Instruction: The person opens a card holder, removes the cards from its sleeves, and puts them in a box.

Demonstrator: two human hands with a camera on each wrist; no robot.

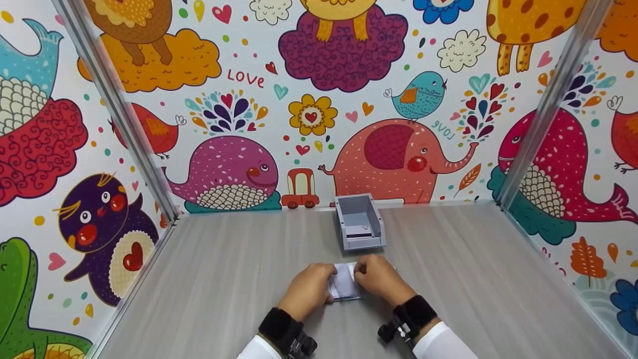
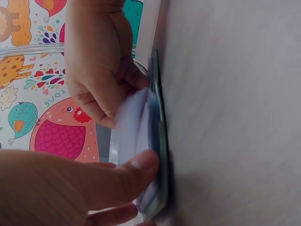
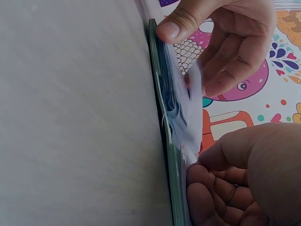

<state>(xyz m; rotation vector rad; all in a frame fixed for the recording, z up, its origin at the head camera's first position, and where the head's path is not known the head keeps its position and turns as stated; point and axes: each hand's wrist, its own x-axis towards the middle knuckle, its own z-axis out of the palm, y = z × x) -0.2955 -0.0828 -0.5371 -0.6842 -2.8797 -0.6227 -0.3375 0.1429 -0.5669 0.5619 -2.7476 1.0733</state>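
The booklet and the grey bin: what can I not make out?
Head view: right part of the booklet, hidden by the right hand.
Left wrist view: raised page, blurred.
Right wrist view: one booklet end, cut off by the bottom edge.
Head view: what lies in the grey bin, too small.

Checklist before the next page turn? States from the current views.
1. Left hand steadying the booklet: ok, thumb on its left part.
2. Booklet open: ok, the inside faces up between both hands.
3. Loose page lying flat: not ok, it stands raised and blurred in both wrist views.
4. Right hand pinching a single page: cannot tell; its fingers are curled at the booklet's right side.
5. Grey bin out of the way: ok, beyond the booklet and apart from both hands.
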